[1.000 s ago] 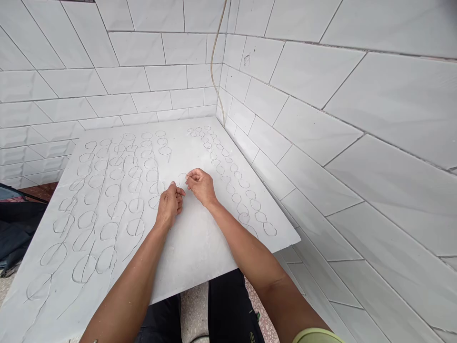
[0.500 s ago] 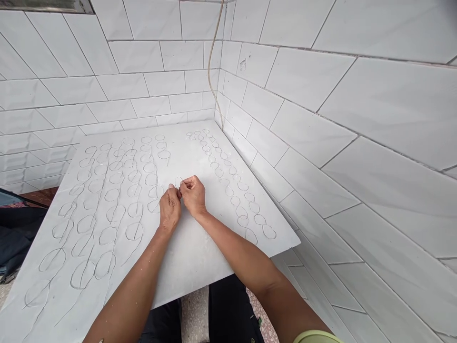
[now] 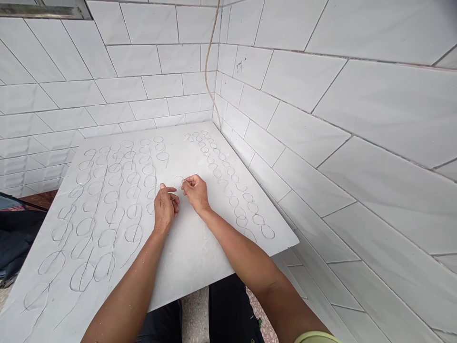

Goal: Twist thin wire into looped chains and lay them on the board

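Observation:
A thin wire loop (image 3: 178, 176) is pinched between the thumb and index finger of my right hand (image 3: 196, 193), just above the board. Close on its left is my left hand (image 3: 165, 206), with thumb raised and fingers apart. A fine part of the wire runs near the left fingertips; whether it touches them is hard to tell. Rows of similar wire loops (image 3: 134, 233) lie on the white board (image 3: 189, 257) to the left, some joined by long thin strands. Along the right side run chains of small wire loops (image 3: 233, 202).
White tiled walls (image 3: 378, 128) meet in a corner behind the board. A beige cable (image 3: 207, 66) hangs down that corner. Dark cloth (image 3: 17, 233) lies beyond the board's left edge. My legs (image 3: 228, 309) are under its front edge.
My left fingers have come apart from the right hand and spread, shifting slightly left. My right hand keeps its pinch on the wire loop and has moved slightly right.

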`<state>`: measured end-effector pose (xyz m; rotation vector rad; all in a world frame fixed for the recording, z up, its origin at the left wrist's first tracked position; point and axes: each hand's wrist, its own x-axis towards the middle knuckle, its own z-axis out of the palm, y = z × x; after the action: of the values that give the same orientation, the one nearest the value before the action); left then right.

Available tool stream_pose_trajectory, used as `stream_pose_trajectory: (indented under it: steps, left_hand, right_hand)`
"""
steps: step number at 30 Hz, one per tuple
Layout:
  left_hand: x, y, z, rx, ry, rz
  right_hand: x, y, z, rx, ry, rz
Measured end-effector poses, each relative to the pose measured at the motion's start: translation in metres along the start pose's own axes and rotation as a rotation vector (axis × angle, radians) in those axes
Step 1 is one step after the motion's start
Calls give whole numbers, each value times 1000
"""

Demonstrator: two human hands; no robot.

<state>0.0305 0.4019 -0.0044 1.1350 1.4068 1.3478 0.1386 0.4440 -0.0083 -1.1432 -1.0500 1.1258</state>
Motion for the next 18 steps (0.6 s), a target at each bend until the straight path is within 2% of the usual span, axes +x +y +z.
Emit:
stream_pose_trajectory:
  steps: [3, 8, 13, 18]
  left_hand:
    - [-2, -1, -2, 61, 56, 70]
    - [-1, -5, -5, 215, 69, 141]
    - [1, -12, 0, 224, 85, 117]
    - [-3, -16, 9, 185, 97, 101]
  right_hand:
    - [2, 0, -3, 12, 0, 24]
    - [7, 5, -7, 59, 1, 49]
    - [5, 4, -3, 140, 5, 85]
    - [-2, 5, 6, 134, 52, 22]
